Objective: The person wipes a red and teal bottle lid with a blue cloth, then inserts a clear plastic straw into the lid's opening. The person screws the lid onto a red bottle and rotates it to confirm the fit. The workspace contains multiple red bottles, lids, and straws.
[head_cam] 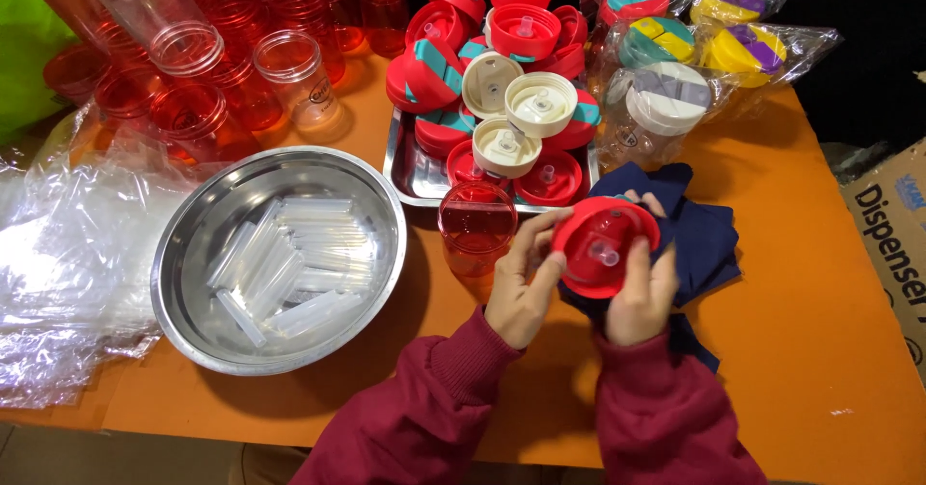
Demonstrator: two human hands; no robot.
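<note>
A red bottle lid (605,246), underside up with a small clear spout at its centre, is clamped between the fingers of the left hand (524,287) and the right hand (640,294), above a dark blue cloth (702,229) spread on the orange desk (830,350). Just left of the lid a red bottle (476,225) stands open-mouthed. Farther left a steel bowl (193,244) of clear tubes is set, and beyond it a metal tray (405,172) piled with lids.
</note>
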